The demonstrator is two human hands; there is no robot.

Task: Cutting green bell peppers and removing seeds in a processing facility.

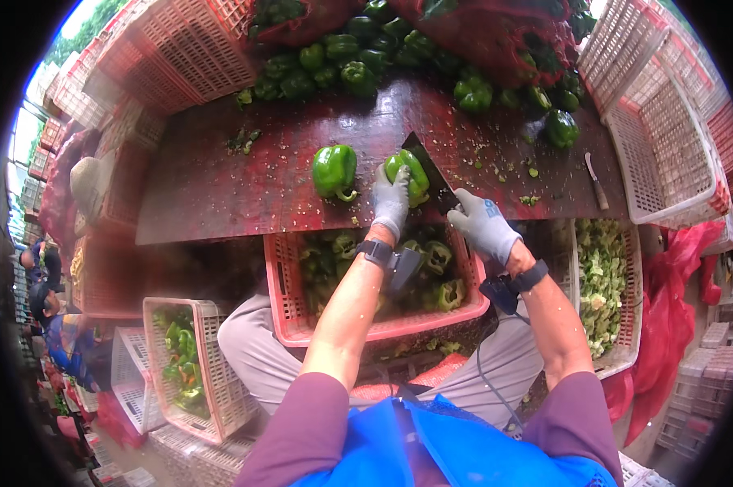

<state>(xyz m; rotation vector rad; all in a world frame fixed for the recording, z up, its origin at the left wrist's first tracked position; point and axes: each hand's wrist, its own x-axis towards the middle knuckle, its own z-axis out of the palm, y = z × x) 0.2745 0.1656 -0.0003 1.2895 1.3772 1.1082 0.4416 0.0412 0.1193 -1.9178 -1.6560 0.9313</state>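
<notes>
My left hand (392,196), in a grey glove, grips a green bell pepper (410,176) on the red-stained tabletop (250,182). My right hand (483,224), gloved too, is closed round the handle end of a broad dark-bladed knife (430,173). The blade slants up and left along the pepper's right side; whether it touches the pepper I cannot tell. Left of my left hand lies another green bell pepper (334,171) with its stem towards me. A small knife with a curved blade and a wooden handle (597,182) rests at the table's right.
Green peppers (357,73) and red mesh sacks (470,36) fill the table's back. Below the front edge, a pink crate (378,332) holds cut peppers. A crate of pale green scraps (601,286) stands right; a crate of peppers (205,371) stands left. Two people are at the far left.
</notes>
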